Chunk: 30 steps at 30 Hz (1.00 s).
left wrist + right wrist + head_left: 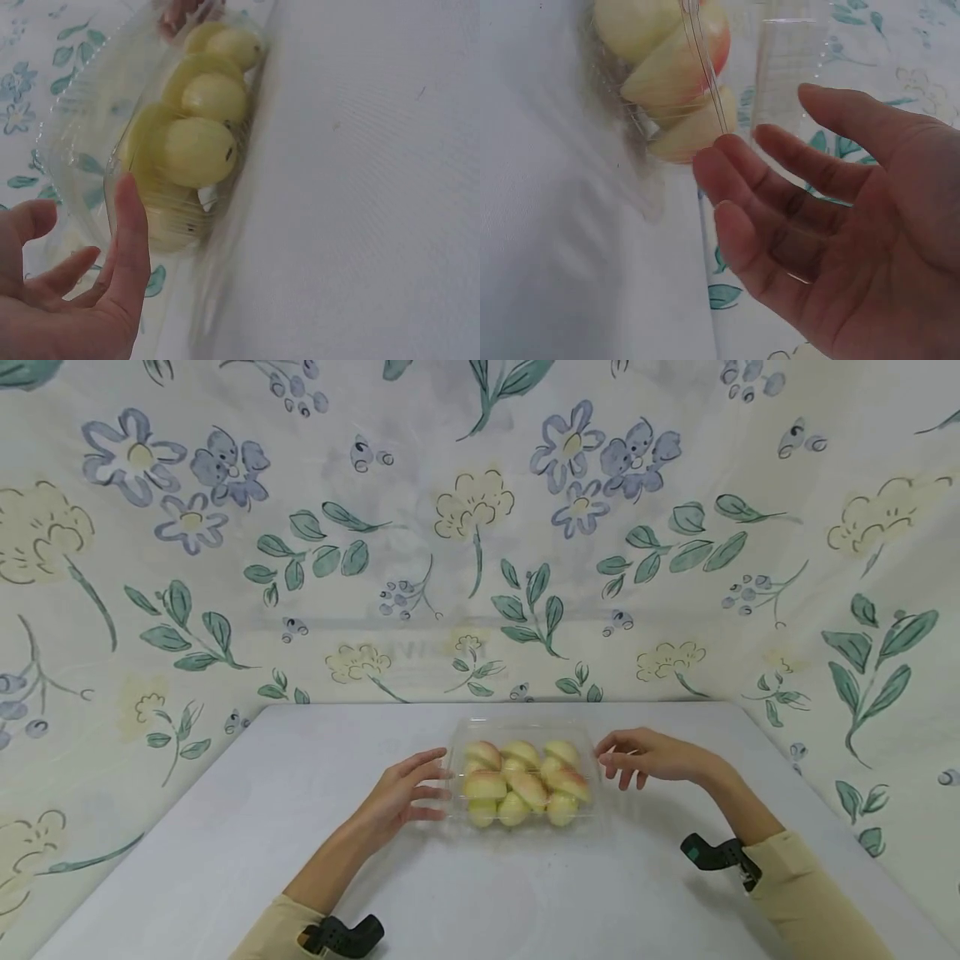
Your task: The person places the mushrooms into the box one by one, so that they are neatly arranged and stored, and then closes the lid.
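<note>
A clear plastic box (458, 735) stands on the white table, filled with several pale yellow-green fruits (517, 787), some blushed red. Beside its left wall is my left hand (401, 793), fingers spread and fairly straight, tips right at the plastic. In the left wrist view, the little-finger side of the left hand (82, 292) overlaps the box's edge. My right hand (648, 756) hovers by the upper right corner with loosely bent fingers. Seen in the right wrist view, the right hand (825, 217) has its palm facing the box and nothing in its grasp.
The white table (525, 893) runs back to a hanging cloth (420, 552) printed with flowers and leaves. Black wrist cameras (345, 935) are strapped over the beige sleeves (817, 893).
</note>
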### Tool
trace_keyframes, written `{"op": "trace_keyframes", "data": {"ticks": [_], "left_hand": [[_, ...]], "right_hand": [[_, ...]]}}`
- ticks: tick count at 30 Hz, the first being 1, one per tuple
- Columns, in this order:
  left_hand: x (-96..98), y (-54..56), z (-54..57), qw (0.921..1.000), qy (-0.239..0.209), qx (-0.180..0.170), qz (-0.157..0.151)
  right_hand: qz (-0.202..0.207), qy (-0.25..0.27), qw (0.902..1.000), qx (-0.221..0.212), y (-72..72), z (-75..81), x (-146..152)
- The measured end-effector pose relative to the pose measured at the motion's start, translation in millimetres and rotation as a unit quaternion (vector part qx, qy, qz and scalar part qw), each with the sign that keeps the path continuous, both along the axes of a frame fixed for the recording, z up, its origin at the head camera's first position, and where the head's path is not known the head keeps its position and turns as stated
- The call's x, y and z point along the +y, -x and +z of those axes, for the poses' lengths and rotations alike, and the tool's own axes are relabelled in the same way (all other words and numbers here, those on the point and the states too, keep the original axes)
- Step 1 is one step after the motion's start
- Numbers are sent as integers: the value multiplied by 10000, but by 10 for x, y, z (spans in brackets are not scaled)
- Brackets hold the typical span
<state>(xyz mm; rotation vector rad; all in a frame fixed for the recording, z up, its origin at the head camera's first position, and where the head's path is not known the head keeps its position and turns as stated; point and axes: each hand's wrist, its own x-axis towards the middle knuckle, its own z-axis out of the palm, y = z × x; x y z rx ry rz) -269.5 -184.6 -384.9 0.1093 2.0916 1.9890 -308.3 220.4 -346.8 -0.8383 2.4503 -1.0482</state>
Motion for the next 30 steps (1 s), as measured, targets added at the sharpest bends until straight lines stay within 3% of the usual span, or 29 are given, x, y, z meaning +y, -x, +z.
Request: {"op": "trace_keyframes", "data": {"ticks": [8, 17, 22, 30], "left_hand": [[-36, -23, -10, 9987, 85, 227, -441], [-14, -25, -12, 9986, 28, 384, -349], [-17, -23, -19, 9987, 90, 400, -302], [-54, -9, -13, 9973, -141, 274, -667]], "right_hand": [[98, -255, 9995, -146, -83, 11, -45], [-322, -418, 9973, -514, -148, 19, -159], [-547, -190, 9934, -993, -152, 0, -184], [-769, 356, 9841, -1560, -149, -26, -209]]}}
